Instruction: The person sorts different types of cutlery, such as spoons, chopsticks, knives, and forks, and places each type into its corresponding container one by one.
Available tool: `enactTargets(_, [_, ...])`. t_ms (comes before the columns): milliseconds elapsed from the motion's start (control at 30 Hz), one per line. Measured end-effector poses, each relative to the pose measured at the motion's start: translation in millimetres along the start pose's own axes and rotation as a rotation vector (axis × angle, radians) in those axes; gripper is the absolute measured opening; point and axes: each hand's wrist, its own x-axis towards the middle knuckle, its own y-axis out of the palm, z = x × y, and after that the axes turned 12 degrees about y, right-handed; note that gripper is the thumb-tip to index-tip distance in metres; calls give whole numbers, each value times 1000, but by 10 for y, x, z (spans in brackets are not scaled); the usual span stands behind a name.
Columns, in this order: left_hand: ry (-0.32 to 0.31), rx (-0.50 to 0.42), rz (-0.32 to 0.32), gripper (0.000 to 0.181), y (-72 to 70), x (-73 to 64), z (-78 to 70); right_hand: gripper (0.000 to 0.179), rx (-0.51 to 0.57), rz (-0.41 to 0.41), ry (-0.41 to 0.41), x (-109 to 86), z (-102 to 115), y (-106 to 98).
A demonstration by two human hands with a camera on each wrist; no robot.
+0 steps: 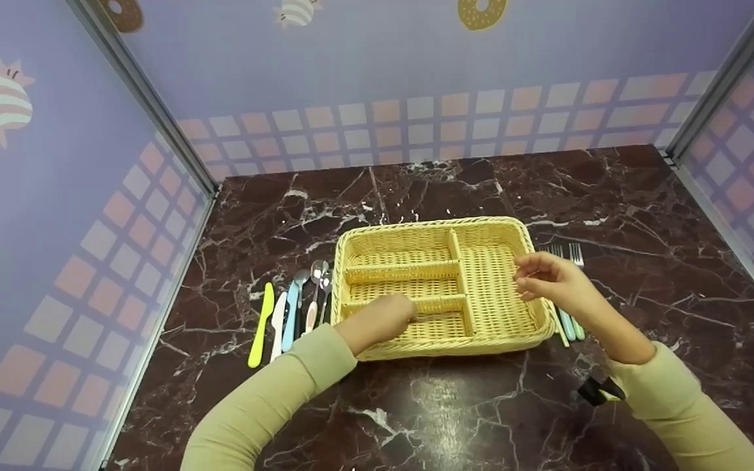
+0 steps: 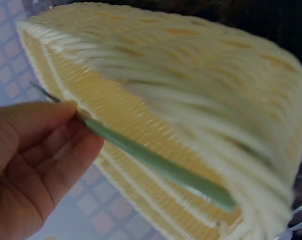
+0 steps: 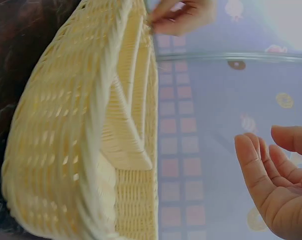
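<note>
My left hand (image 1: 380,319) is over the near left compartment of a yellow woven cutlery basket (image 1: 455,348). In the left wrist view, the thumb and fingers of that hand (image 2: 41,155) pinch a slim piece of cutlery with a green handle (image 2: 160,165). A dark metal end sticks out beyond the fingertips, too blurred to tell its kind. Above the right side of the basket is my right hand (image 1: 557,281), its fingers loosely bent and holding nothing. The right wrist view shows that hand (image 3: 275,185) apart from the basket wall (image 3: 56,125).
Left of the basket lie a yellow-green knife (image 1: 261,324), a white knife (image 1: 278,324) and several spoons (image 1: 315,288). On its right are several forks (image 1: 575,254), partly covered by my right hand. Patterned panels (image 1: 416,59) enclose the dark marbled table (image 1: 442,418).
</note>
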Motion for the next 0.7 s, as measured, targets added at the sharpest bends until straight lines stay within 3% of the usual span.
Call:
enactTargets(133, [18,-36,132,25,116,112,106,23,-14,13,3,-15,-28,-33])
enactTargets(233, [26,-65,184,25,211,195,159,23,-15,20,11,-20,-37,-51])
enactTargets(400, [9,-102,215,34,337,273,166,22,-10,24,26,-29,-66,-77])
enactTargets(700, [-45,-46,248,45,397,366,142,20,-36,31,30,-30,-93,-139])
